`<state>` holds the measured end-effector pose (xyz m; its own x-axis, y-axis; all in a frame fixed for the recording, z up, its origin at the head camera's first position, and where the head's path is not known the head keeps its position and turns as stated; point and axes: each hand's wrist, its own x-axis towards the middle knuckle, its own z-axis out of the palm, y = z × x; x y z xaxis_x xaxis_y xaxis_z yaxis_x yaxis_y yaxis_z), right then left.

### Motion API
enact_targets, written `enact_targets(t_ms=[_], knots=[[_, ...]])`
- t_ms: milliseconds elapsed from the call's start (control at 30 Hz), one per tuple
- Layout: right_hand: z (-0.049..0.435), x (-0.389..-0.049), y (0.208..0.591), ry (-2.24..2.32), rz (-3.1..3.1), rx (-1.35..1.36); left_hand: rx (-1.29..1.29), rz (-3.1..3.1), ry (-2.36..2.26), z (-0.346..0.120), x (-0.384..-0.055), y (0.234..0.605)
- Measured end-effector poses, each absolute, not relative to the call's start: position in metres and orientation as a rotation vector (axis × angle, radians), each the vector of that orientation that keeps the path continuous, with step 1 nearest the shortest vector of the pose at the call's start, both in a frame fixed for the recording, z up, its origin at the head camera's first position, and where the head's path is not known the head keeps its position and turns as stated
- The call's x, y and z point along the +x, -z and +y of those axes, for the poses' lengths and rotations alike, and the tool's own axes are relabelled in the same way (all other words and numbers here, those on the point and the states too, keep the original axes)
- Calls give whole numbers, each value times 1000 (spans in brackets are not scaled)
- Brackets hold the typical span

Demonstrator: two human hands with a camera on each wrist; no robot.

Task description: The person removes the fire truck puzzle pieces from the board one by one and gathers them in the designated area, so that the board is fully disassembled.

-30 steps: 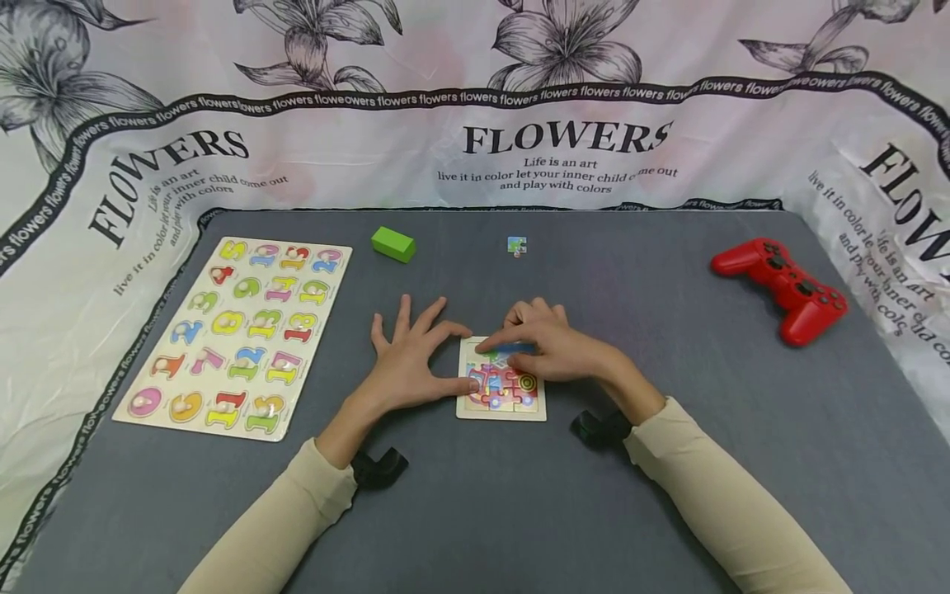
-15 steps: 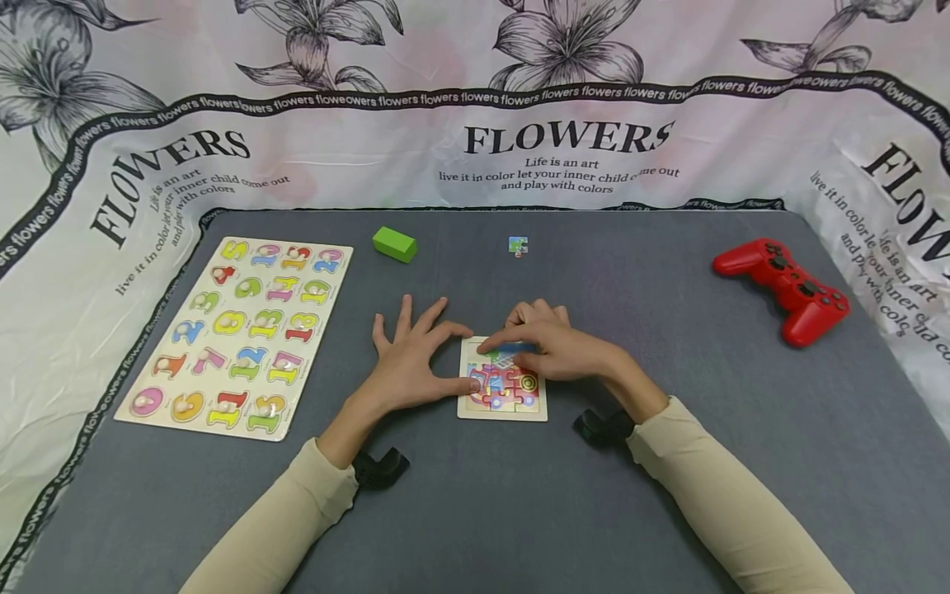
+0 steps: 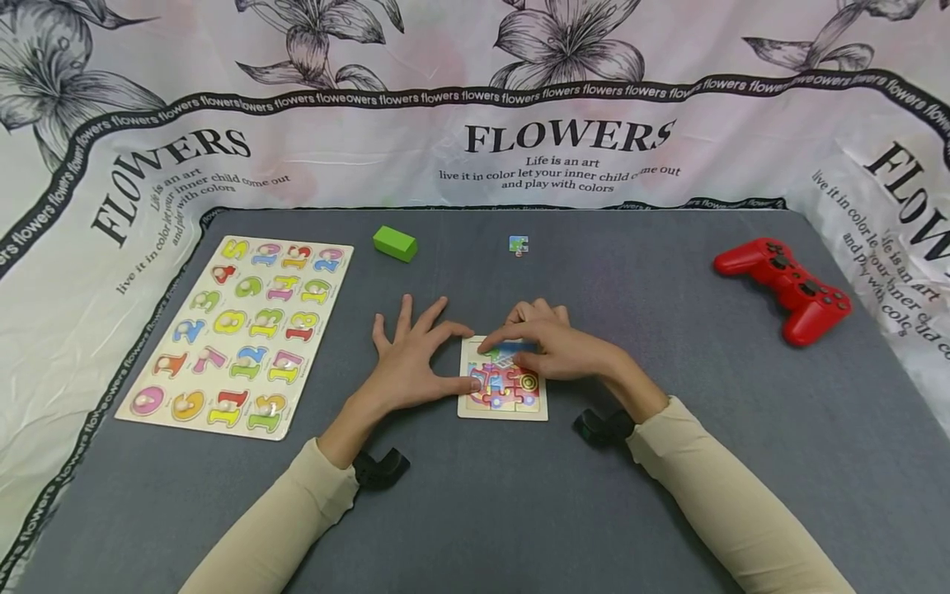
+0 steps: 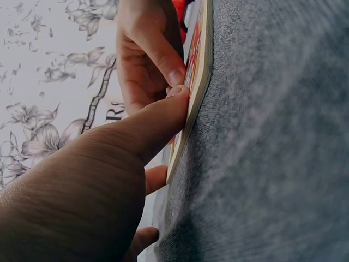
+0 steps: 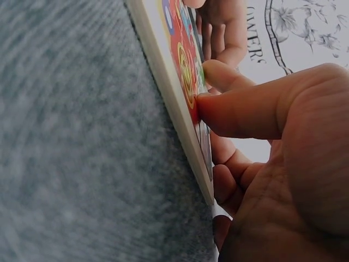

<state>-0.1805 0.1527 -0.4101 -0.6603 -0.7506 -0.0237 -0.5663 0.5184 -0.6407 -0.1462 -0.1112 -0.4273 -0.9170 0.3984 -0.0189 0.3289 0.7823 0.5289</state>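
A small jigsaw puzzle in a pale wooden tray (image 3: 543,410) lies on the grey table, with a red picture in its assembled pieces (image 3: 506,386). My left hand (image 3: 404,363) is spread at the tray's left side, thumb on the puzzle's left part and index fingertip at the upper left corner. My right hand (image 3: 562,346) reaches over the upper part. Its index fingertip and thumb touch the puzzle surface a little apart, and its other fingers are curled back. In the right wrist view the thumb (image 5: 242,112) presses on the red pieces (image 5: 191,87). The right hand partly hides the top row.
A loose puzzle piece (image 3: 519,244) lies beyond the tray, with a green block (image 3: 395,244) to its left. At the left is a number board (image 3: 241,338); at the right, a red game controller (image 3: 783,290). Flower-printed cloth (image 3: 564,157) borders the table.
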Motion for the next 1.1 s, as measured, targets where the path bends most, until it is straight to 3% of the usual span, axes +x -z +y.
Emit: enact_targets(t_ms=[1100], knots=[[154,-182,412,920,2436,-1083,383,2886,-813,-90,-135,427]])
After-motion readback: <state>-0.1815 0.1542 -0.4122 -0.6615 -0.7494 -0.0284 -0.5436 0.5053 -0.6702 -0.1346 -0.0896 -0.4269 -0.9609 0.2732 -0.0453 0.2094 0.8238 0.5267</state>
